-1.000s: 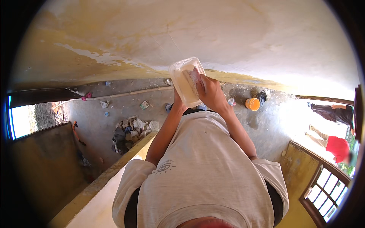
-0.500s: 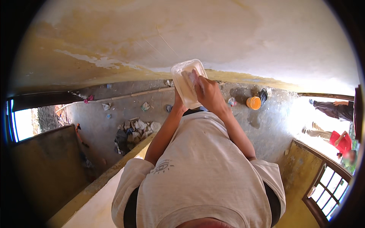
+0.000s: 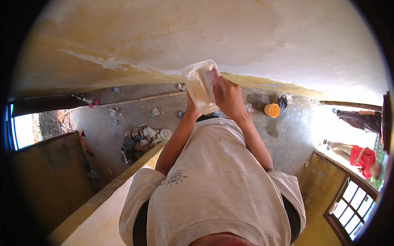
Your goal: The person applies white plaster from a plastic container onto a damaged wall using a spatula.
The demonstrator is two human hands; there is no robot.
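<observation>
A whitish rectangular plastic tub (image 3: 204, 105) is tilted in front of my chest, with a pale paste-like coating inside. My left hand (image 3: 192, 108) grips it along its lower left side, the fingers mostly hidden behind it. My right hand (image 3: 230, 98) is closed round a small pale, purplish flat piece (image 3: 213, 78) that reaches into the tub; its exact kind is blurred. Just beyond the tub stands a wall (image 3: 246, 41) with patchy yellow and whitish coating and some thin scratch lines.
On the grey floor are an orange bucket (image 3: 272, 110), a dark plastic bag (image 3: 282, 102), a long pole (image 3: 152, 97) and a rubble heap (image 3: 141, 141). A low wall (image 3: 102, 201) runs at my left. Two people stand beyond the right opening, one in a red shirt (image 3: 363, 160).
My right hand and the flat piece have shifted slightly within the tub. The tub has moved a little to the left and up. The person in red has changed arm position.
</observation>
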